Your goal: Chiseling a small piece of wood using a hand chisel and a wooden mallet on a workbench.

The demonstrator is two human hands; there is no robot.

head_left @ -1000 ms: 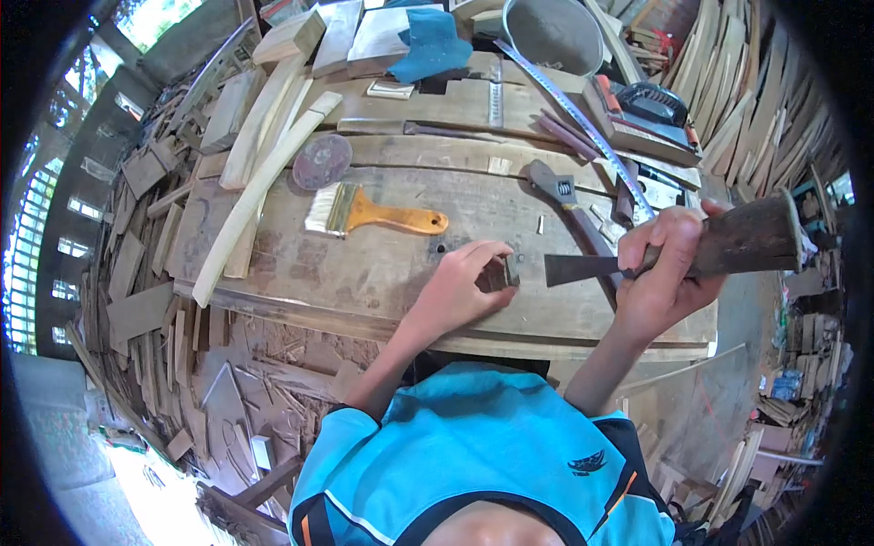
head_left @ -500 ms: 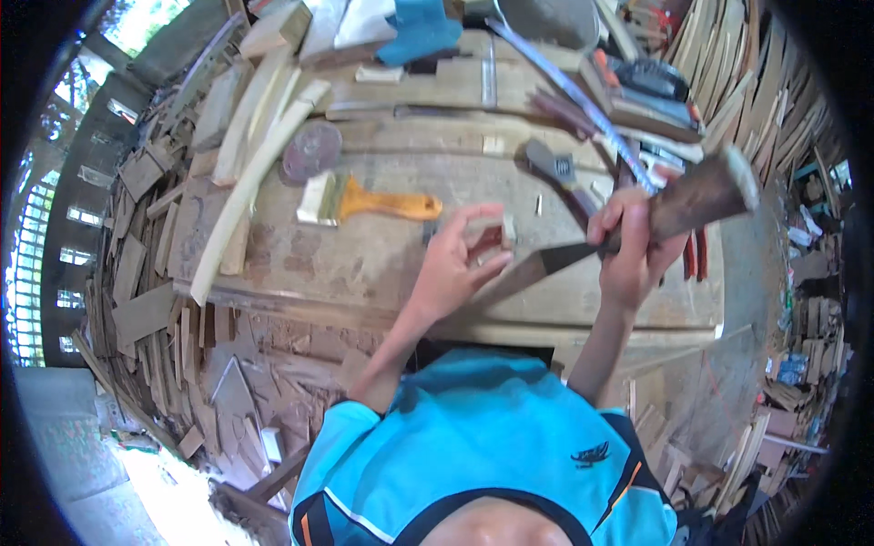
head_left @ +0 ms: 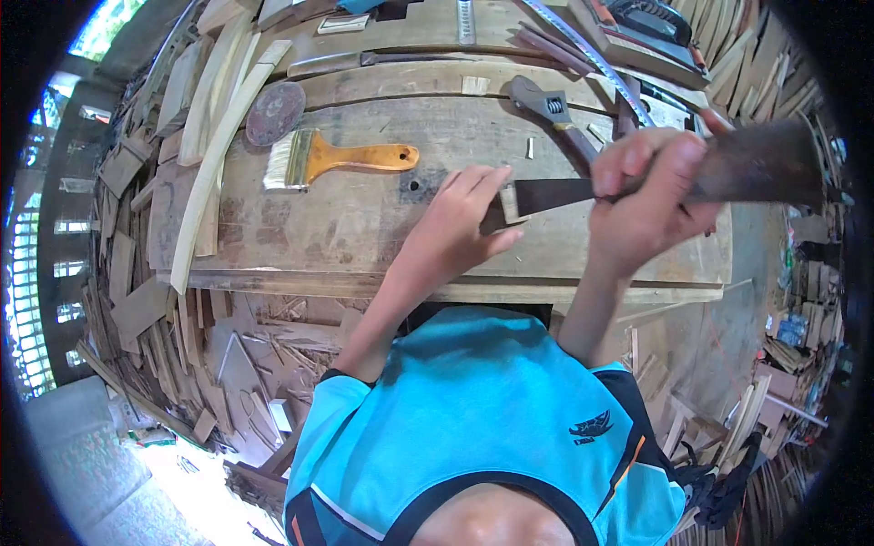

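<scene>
My right hand is closed around a chisel, low on its thick dark handle, which points off to the right. The chisel's flat dark blade reaches left over the workbench. At the blade's end, a small pale wood block sits at the fingertips of my left hand. Its fingers are bent around the block's left side, with the thumb below; part of the block is hidden. To the left of that hand lies a paintbrush with an orange handle and white bristles.
An adjustable wrench lies beyond my hands, near a metal ruler. A round reddish disc and long wood strips lie at the left. Another long tool rests farther back. Wood scraps are piled beside the bench.
The chisel has swung from a slant to nearly level, its blade end now at the wood block. Both hands appear a little higher in view, while the bench things have shifted up and left.
</scene>
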